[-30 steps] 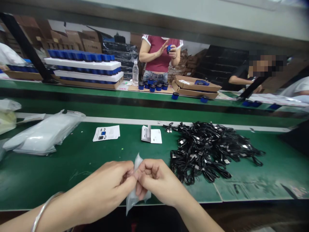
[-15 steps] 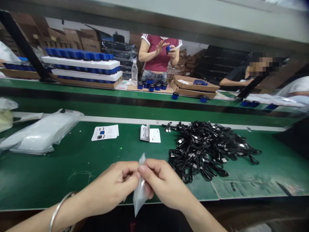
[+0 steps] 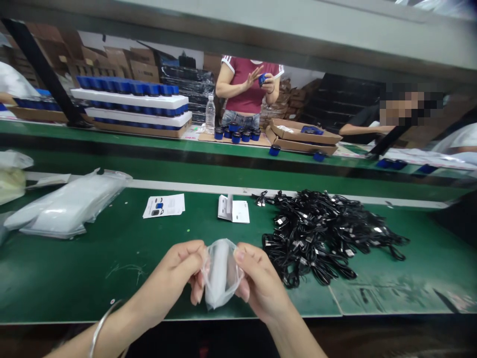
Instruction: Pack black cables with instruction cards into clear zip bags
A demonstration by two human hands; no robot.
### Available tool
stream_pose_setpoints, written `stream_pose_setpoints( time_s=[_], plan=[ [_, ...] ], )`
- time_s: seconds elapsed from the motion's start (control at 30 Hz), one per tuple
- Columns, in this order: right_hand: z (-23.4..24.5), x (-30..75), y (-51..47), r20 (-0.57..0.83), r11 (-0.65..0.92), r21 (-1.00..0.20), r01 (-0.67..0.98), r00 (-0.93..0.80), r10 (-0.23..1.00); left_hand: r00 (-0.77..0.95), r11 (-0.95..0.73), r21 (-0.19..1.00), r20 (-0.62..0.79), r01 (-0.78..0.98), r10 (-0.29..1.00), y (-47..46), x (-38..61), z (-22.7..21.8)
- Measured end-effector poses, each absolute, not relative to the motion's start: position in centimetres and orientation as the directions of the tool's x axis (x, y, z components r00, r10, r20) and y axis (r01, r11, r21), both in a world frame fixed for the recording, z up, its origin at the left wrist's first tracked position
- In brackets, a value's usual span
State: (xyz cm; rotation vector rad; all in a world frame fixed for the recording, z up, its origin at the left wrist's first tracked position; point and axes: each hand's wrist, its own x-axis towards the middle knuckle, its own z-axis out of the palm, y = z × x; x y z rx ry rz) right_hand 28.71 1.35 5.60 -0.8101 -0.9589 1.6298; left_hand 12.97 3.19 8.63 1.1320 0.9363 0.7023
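Observation:
A clear plastic bag (image 3: 220,276) is stretched between my two hands above the front of the green bench, its mouth spread wide. My left hand (image 3: 182,271) pinches one side of the rim between thumb and fingers. The other side is gripped by my right hand (image 3: 257,278). Beyond the bag lie a folded white leaflet (image 3: 239,211) and a small stack of printed cards (image 3: 164,206). To the right of my right hand spreads a heap of black USB cables (image 3: 316,233).
A pile of clear plastic bags (image 3: 70,204) lies on the left of the bench. On the raised shelf behind stand white trays (image 3: 130,99) of blue jar-like items, a water bottle (image 3: 210,113) and a cardboard box (image 3: 303,136). A co-worker (image 3: 248,89) holds a blue item.
My hands have moved apart, pulling the mouth of the plastic bag open. Before, they pinched it together while it was narrow. The view has shifted slightly.

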Motion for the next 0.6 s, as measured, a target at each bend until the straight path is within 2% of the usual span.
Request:
stream_pose_setpoints(
  time_s=[0.1, 0.17, 0.23, 0.3, 0.4, 0.47, 0.53, 0.6],
  plan=[
    [6.6, 29.8, 1.1, -0.062, -0.065, -0.998, -0.004, -0.261, 0.963, 0.444, 0.175, 0.969, -0.237, 0.176, 0.864, 3.0, 12.2, 8.8],
    [7.5, 30.6, 0.9, -0.017, 0.053, -0.955, 0.292, -0.234, 0.972, 0.428, 0.093, 0.951, -0.219, 0.295, 0.877, 2.8, 11.6, 9.2],
    [8.2, 31.2, 0.9, 0.045, 0.136, -0.893, 0.428, -0.215, 0.976, 0.449, 0.018, 0.925, -0.201, 0.379, 0.87, 2.9, 11.0, 9.5],
    [8.3, 31.6, 1.1, 0.018, 0.097, -0.925, 0.368, -0.212, 0.977, 0.486, -0.089, 0.909, -0.133, 0.407, 0.864, 3.2, 10.3, 9.3],
    [7.1, 31.5, 1.8, -0.147, -0.144, -0.989, 0.027, -0.23, 0.962, 0.527, -0.239, 0.865, -0.035, 0.442, 0.849, 3.8, 9.8, 7.6],
    [6.1, 31.3, 2.1, -0.209, -0.249, -0.955, -0.161, -0.234, 0.95, 0.585, -0.299, 0.798, -0.08, 0.523, 0.807, 3.9, 10.1, 5.7],
    [5.2, 31.0, 2.2, -0.23, -0.279, -0.935, -0.221, -0.224, 0.947, 0.646, -0.419, 0.713, -0.061, 0.562, 0.761, 3.8, 10.8, 3.8],
    [4.8, 30.9, 1.9, -0.19, -0.217, -0.963, -0.16, -0.165, 0.968, 0.629, -0.494, 0.643, 0.024, 0.586, 0.777, 3.6, 11.6, 2.6]
  ],
)
